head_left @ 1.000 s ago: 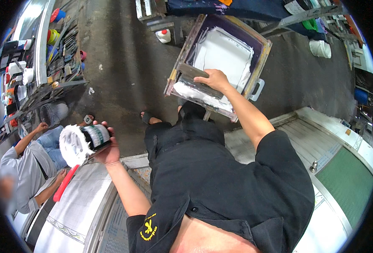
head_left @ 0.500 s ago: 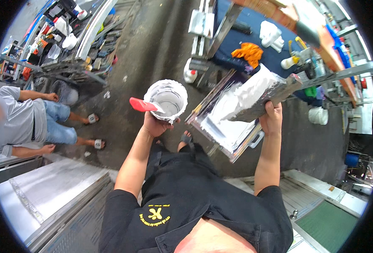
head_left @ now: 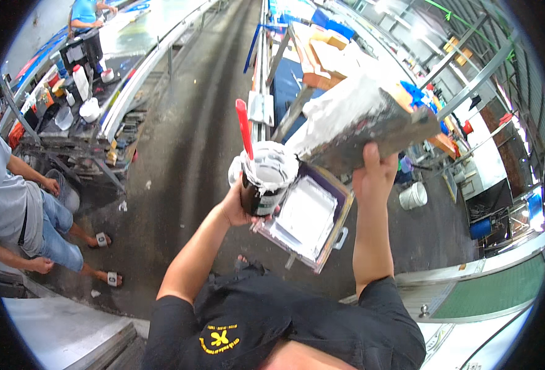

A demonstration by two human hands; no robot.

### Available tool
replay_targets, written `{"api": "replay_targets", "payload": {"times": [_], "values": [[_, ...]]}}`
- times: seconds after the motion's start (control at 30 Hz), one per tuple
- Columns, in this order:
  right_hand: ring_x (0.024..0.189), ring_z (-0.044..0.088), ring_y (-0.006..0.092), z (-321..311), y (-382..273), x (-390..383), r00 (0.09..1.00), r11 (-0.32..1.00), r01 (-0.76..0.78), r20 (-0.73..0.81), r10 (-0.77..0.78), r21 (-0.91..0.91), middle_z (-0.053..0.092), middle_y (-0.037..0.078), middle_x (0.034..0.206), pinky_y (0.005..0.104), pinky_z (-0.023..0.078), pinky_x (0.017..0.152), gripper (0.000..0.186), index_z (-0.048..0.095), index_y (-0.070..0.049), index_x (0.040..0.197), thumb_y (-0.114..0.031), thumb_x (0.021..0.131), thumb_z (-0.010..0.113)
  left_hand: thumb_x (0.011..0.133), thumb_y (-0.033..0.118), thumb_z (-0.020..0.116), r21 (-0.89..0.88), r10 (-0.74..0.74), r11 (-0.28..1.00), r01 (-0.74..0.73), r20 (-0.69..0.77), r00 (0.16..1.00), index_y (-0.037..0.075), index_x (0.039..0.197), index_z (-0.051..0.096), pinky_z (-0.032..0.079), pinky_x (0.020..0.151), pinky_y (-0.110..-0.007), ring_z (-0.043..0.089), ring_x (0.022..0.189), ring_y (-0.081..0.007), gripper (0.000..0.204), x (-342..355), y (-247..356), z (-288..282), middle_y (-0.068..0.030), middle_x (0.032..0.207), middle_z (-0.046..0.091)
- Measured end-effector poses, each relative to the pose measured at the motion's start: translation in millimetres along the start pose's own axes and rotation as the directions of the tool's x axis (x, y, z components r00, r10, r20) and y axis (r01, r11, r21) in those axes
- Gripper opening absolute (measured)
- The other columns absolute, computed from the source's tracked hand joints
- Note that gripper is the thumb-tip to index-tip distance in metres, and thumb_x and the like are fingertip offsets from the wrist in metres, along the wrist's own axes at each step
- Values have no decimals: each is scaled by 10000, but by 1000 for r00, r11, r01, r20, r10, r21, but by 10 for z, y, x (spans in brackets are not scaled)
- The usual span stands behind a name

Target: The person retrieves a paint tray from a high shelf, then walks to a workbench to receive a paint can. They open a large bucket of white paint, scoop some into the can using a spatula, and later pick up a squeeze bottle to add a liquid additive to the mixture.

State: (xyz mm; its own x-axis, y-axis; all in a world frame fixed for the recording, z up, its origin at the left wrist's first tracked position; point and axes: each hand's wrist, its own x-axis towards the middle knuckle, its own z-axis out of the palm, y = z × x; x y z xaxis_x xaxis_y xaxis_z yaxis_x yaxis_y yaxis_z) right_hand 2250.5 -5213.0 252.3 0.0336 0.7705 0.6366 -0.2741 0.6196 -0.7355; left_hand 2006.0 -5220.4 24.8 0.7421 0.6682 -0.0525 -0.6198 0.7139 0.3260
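My left hand (head_left: 238, 206) grips a black tub (head_left: 261, 197) whose rim and inside are smeared with white paste; a red-handled tool (head_left: 243, 123) stands up in it. My right hand (head_left: 374, 172) is closed on a wide, dark-handled squeegee (head_left: 402, 132), raised with a thick layer of white paste (head_left: 331, 108) along its blade. The squeegee's far edge is close to the tub's rim; I cannot tell if they touch. Below and behind both hands lies a wooden-edged screen frame (head_left: 343, 219) with a white middle (head_left: 306, 213), partly hidden by the tub.
A seated co-worker (head_left: 7, 197) is at my left; another person (head_left: 84, 21) stands farther back. A cluttered bench (head_left: 63, 139) runs along the left of the aisle, a long table (head_left: 285, 74) along the right. A white bucket (head_left: 412, 196) stands on the floor at right.
The squeegee has risen from the screen frame, paste on its blade. The tub has swung upright and moved rightward toward it. My view has tilted up along the aisle.
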Motion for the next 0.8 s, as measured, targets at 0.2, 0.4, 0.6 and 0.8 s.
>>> {"api": "replay_targets", "payload": {"times": [0.2,0.4,0.6,0.8], "values": [[1106,642,193,192,21,-376,987,944,161,70,-147,-288,680,86,1210,356,486,1006,450,615,12,1257,-139,894,834,962,790,284,-11,-31,999,33,163,986,121,1478,518,635,492,-356,744,903,-430,877,-138,104,152,-345,1209,660],[1092,695,322,292,67,-485,907,817,404,299,-298,-412,722,204,1149,433,530,994,381,628,7,1145,-12,821,827,952,811,253,20,0,1000,-4,187,982,114,1500,488,623,481,-341,749,858,-409,917,-136,119,328,-316,1188,677],[1045,705,349,172,-272,-237,708,531,680,638,-301,-504,728,179,1126,438,559,921,425,669,-10,1118,-117,757,867,964,784,269,48,-52,998,42,228,972,75,1494,479,594,445,-332,746,825,-398,910,-246,181,575,-315,1154,684],[1118,683,319,112,-867,36,434,215,880,901,-3,-423,708,111,1220,452,517,975,338,687,-75,1173,-155,849,744,973,729,316,-7,-84,996,86,187,979,27,1480,477,603,440,-356,737,875,-448,881,-339,146,468,-344,1174,668]]}}
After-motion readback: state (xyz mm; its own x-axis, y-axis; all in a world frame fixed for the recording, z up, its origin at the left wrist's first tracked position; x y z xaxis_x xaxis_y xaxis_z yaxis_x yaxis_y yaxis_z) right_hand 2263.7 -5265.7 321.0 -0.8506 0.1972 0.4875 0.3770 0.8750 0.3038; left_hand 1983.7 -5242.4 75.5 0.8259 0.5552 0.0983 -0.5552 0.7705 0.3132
